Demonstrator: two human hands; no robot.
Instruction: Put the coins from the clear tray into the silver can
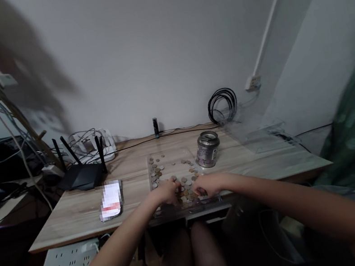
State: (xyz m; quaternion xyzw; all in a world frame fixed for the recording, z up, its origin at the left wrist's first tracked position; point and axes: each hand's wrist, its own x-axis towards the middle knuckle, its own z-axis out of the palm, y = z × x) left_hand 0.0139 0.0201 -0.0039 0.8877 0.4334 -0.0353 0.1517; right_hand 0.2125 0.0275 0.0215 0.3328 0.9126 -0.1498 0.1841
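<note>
Many coins point(185, 181) lie scattered in a shallow clear plastic tray point(149, 171) at the front of the wooden desk. My left hand point(168, 192) is down among them on the tray's left side, its fingers curled and pressed together. Across from it my right hand point(207, 184) is closed at the tray's right side, fingertips low over the coins. Whatever either hand pinches is too small to make out. Just behind my right hand an upright purple-grey coin tin point(206, 150) stands, with a slot in its lid.
A phone point(111, 200) with a lit screen lies left of the tray. Behind it sit a black router point(83, 174) and a white router point(107, 145). A small dark bottle point(156, 127) and coiled black cable point(222, 105) are by the wall. A clear plastic piece point(261, 139) lies at right.
</note>
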